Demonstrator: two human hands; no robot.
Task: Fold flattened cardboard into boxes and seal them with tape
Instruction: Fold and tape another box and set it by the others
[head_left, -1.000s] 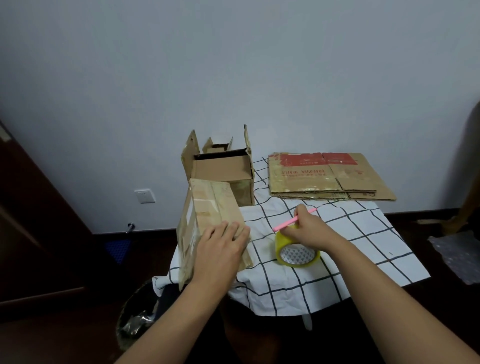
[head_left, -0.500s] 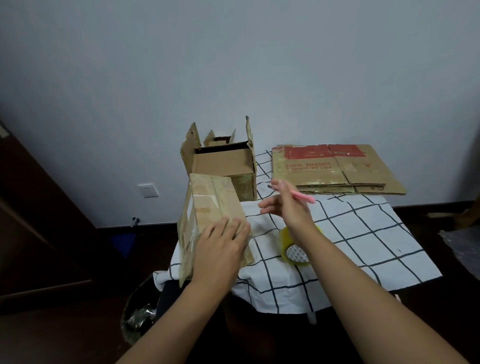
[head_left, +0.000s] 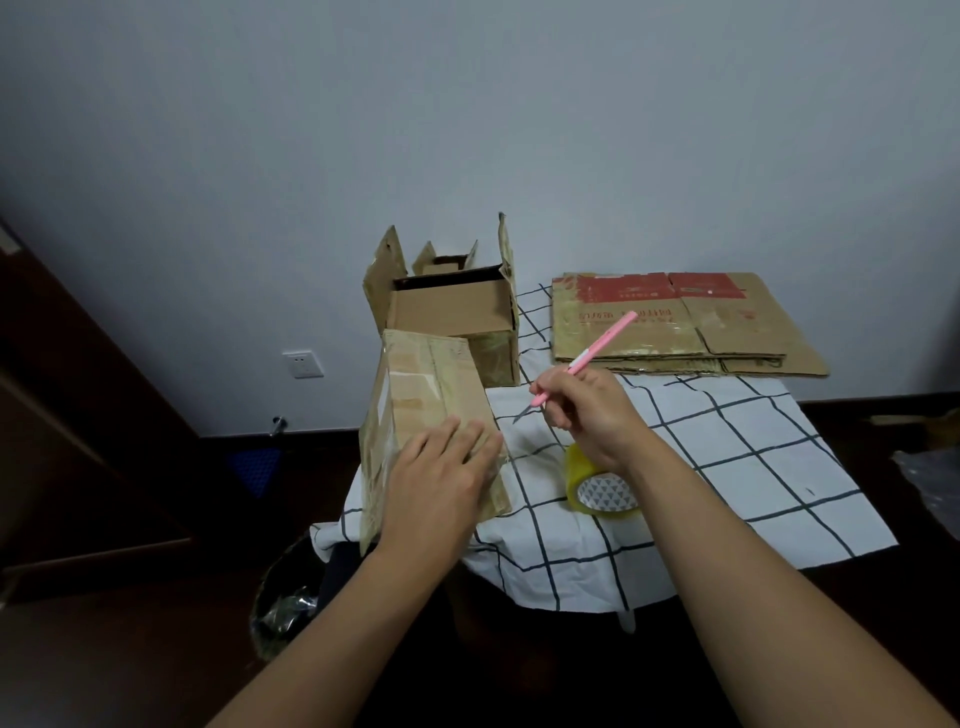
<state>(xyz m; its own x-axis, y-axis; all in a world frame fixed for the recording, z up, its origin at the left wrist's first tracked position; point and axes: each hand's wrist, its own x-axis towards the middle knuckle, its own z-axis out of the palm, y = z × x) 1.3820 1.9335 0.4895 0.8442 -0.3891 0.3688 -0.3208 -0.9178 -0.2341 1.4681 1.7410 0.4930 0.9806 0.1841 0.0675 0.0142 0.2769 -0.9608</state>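
Both my hands are busy: my left hand (head_left: 441, 480) lies flat, fingers straight, on the taped box (head_left: 431, 410) at the bench's (head_left: 727, 467) near-left corner. My right hand (head_left: 587, 410) pinches a pink craft knife (head_left: 587, 358), blade aimed left toward the box's right edge, just beside it. The box's long axis runs away from me. A tape roll (head_left: 597, 488) sits under my right wrist.

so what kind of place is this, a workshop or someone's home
Probably a room in a home, not a workshop: a small table under a white black-grid cloth, a plain painted wall with a white socket, dark wooden door, and a dark floor waste bin.
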